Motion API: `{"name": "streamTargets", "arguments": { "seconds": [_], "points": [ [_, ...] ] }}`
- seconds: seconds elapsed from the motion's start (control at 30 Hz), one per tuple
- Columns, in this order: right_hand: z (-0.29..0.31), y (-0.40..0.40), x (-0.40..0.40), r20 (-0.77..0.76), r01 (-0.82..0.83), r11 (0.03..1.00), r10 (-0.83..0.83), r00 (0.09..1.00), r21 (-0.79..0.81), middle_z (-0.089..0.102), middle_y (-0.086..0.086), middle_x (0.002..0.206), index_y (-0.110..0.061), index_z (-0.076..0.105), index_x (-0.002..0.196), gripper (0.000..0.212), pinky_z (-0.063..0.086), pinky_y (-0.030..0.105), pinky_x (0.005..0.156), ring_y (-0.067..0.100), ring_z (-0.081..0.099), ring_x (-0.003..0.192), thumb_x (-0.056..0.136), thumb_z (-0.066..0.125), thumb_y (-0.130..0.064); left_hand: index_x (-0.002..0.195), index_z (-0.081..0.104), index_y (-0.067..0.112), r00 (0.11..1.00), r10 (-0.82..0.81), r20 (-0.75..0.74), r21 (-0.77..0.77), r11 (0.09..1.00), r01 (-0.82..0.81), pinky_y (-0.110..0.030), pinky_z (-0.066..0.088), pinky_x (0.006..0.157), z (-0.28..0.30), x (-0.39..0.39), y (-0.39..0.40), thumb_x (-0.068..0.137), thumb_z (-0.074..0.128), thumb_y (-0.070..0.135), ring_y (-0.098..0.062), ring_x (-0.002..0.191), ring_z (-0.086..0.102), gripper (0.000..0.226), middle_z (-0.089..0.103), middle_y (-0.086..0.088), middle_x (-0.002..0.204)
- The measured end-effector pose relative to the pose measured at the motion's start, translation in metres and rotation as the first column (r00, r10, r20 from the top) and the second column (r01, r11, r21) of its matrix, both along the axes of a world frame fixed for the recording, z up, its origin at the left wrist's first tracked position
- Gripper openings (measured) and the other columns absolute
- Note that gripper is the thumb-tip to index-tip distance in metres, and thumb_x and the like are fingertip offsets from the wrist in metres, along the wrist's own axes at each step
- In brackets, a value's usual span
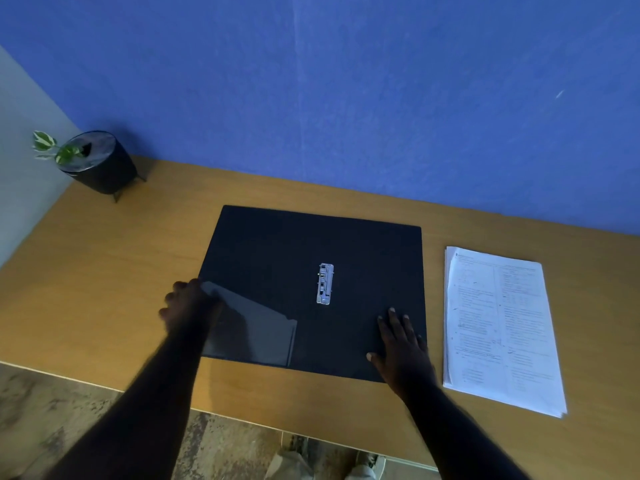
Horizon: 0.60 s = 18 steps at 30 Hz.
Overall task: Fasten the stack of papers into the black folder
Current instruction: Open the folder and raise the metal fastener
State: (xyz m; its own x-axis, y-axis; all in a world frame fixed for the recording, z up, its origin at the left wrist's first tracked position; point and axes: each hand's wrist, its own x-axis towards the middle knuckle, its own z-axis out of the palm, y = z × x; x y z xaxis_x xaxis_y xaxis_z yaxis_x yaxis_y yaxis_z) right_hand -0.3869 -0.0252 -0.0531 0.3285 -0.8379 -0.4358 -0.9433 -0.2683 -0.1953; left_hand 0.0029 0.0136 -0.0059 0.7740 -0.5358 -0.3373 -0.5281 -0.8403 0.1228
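Observation:
The black folder (311, 244) lies spread flat in the middle of the wooden table (104, 271). A small metal clip (325, 284) sits at its centre, and a grey inner pocket (256, 334) fills its near left corner. My left hand (187, 306) curls over the folder's left edge, touching it near the pocket. My right hand (401, 344) rests flat, fingers spread, on the folder's near right corner. The stack of printed white papers (498, 327) lies on the table just right of the folder, apart from both hands.
A black plant pot (100, 164) with a small green plant stands at the table's far left corner. A blue wall (346, 98) runs behind the table. The table's near edge (242, 415) runs below my arms, with floor and shoes beneath.

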Motion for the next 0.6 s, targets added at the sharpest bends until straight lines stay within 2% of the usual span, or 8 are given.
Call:
{"name": "streamTargets", "arguments": {
  "seconds": [0.03,0.1,0.2,0.27,0.47,0.6],
  "points": [
    [-0.001,0.0,0.0,0.002,0.0,1.0,0.0,1.0,-0.004,-0.005,0.0,0.172,-0.027,0.007,0.162,0.082,0.016,0.051,0.125,0.029,-0.003,0.158,0.097,0.048,-0.057,0.135,0.055,0.015,0.998,-0.057,-0.025,-0.068,0.996,0.056,-0.041,0.05,0.09,-0.004,-0.013,-0.008,0.095,0.052,0.03,-0.037,0.114,0.055,0.043,0.055,-0.017,0.128],
    [-0.002,0.0,0.0,0.002,0.001,1.0,-0.001,1.0,-0.012,-0.004,0.0,0.172,-0.027,0.008,0.162,0.082,0.015,0.051,0.125,0.028,-0.002,0.158,0.097,0.048,-0.057,0.131,0.06,0.009,0.962,-0.168,-0.217,-0.201,0.972,0.125,-0.022,0.052,0.086,-0.009,-0.045,-0.024,0.097,0.056,0.022,-0.036,0.117,0.058,0.037,0.06,-0.019,0.131],
    [-0.006,0.001,-0.001,0.0,0.014,1.0,-0.014,1.0,-0.028,-0.004,-0.001,0.172,-0.027,0.007,0.162,0.083,0.015,0.05,0.125,0.027,-0.002,0.158,0.096,0.048,-0.057,0.108,0.073,0.012,0.872,-0.317,-0.372,-0.233,0.942,0.243,-0.027,0.046,0.086,-0.013,-0.093,-0.045,0.094,0.064,0.029,-0.028,0.11,0.066,0.024,0.073,-0.011,0.115],
    [-0.007,0.001,-0.002,-0.007,0.012,0.999,-0.013,1.0,-0.03,-0.004,-0.001,0.172,-0.028,0.006,0.162,0.083,0.015,0.05,0.125,0.027,-0.002,0.158,0.096,0.047,-0.058,0.096,0.074,0.014,0.832,-0.331,-0.445,-0.254,0.938,0.238,-0.026,0.043,0.081,-0.014,-0.118,-0.055,0.089,0.069,0.035,-0.026,0.105,0.068,0.023,0.076,-0.008,0.105],
    [-0.005,0.001,-0.001,0.005,0.013,1.0,-0.013,1.0,-0.013,-0.004,-0.001,0.172,-0.027,0.008,0.162,0.082,0.015,0.051,0.125,0.028,-0.002,0.158,0.097,0.048,-0.056,0.102,0.073,0.004,0.84,-0.303,-0.45,-0.203,0.951,0.234,-0.037,0.051,0.089,-0.025,-0.135,-0.071,0.089,0.067,0.042,-0.033,0.108,0.067,0.041,0.073,-0.016,0.11],
    [-0.005,0.001,-0.002,0.013,0.007,1.0,-0.006,1.0,-0.024,-0.002,0.0,0.172,-0.027,0.008,0.162,0.082,0.016,0.051,0.124,0.029,0.001,0.158,0.097,0.049,-0.056,0.095,0.076,0.004,0.819,-0.292,-0.494,-0.185,0.956,0.229,-0.031,0.049,0.081,-0.029,-0.129,-0.076,0.086,0.074,0.037,-0.03,0.102,0.069,0.034,0.075,-0.014,0.101]
  ]
}}
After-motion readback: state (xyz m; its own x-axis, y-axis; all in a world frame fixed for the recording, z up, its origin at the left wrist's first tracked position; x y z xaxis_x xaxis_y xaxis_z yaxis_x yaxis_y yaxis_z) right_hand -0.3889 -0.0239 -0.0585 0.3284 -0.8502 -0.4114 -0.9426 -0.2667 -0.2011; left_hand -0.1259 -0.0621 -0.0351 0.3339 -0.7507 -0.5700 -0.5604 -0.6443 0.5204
